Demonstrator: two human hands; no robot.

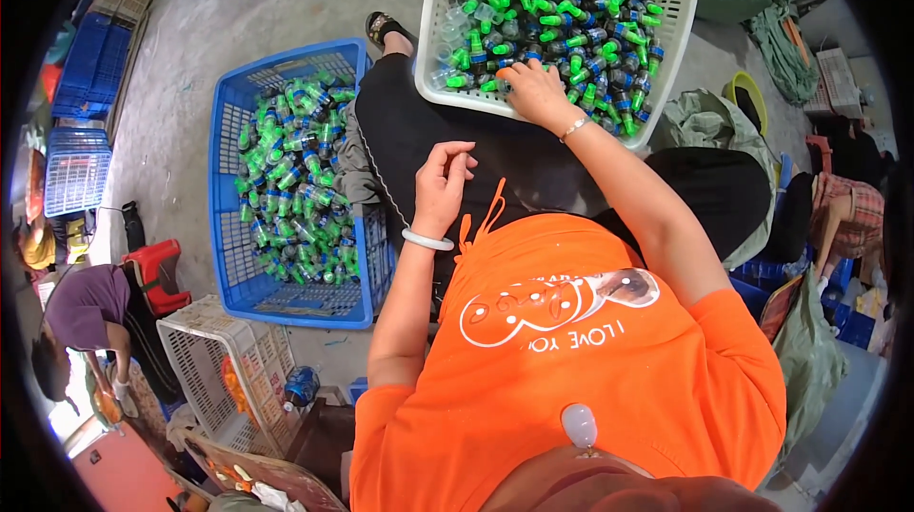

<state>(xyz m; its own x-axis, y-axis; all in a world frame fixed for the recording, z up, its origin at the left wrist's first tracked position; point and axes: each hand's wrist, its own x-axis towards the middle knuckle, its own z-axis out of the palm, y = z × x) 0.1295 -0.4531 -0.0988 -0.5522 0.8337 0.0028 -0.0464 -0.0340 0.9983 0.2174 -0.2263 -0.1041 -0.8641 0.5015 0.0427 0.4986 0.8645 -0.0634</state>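
A white plastic basket (560, 118) rests in front of me, heaped with small dark bottles (571, 31) that have blue bands and bright green tops. My right hand (535, 93) reaches over its near rim. Its fingers are closed at a small clear cap (504, 86), partly hidden. Several more clear caps (455, 31) lie along the basket's left side. My left hand (444, 184) hovers above my lap, left of the basket, with its fingers curled in. Whatever it holds, if anything, is hidden.
Left of my leg, a blue crate (221, 226) contains many similar green-topped bottles. A white crate (195, 364) and a red seat (162, 274) stand beyond it, near a bending person (90, 307). Green sacking (728, 126) bunches at right, where another person (843, 207) is at work.
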